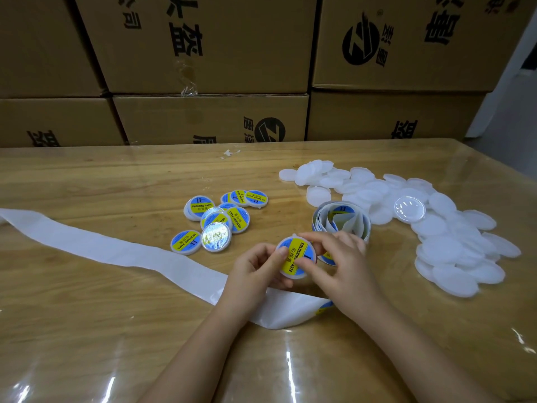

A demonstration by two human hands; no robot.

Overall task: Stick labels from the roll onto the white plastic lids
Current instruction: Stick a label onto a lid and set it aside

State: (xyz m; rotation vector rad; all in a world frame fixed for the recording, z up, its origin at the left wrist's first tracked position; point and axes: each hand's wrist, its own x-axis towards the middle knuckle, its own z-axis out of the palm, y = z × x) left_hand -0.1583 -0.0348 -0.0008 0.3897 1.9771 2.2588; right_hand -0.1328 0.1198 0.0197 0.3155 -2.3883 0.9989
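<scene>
Two hands meet on one round white plastic lid [294, 275], held just above the wooden table [87, 315] at about the middle of its width and closer to the near edge than the far one. The left hand [255, 269] curls round it from the left, with the thumb lying on the face. The right hand [340, 266] pinches it from the right, forefinger over the far rim and thumb on the face.

A round blue and yellow label [299, 251] already covers the lid, so the step in hand looks like smoothing it down. Its yellow band runs roughly far-to-near with a slight tilt, and the thumbs bear on it from either side. Pressing outward from that band should seat the edges.

The loose coil of labels on white backing [341, 219] stands just beyond the right hand. The heap of bare white lids [453, 242] spreads toward the right edge, with a clear round lid [409, 209] resting on it. Both lie on the right hand's side, so that hand is the nearer one for fetching the next lid.

A cluster of labelled lids [218, 219] lies left of centre, nearer the left hand, which seems the likelier one to set this lid down there. A spent white backing strip [116, 248] trails from the left edge to under the wrists. Brown cardboard boxes [209, 45] are stacked behind the far edge.
</scene>
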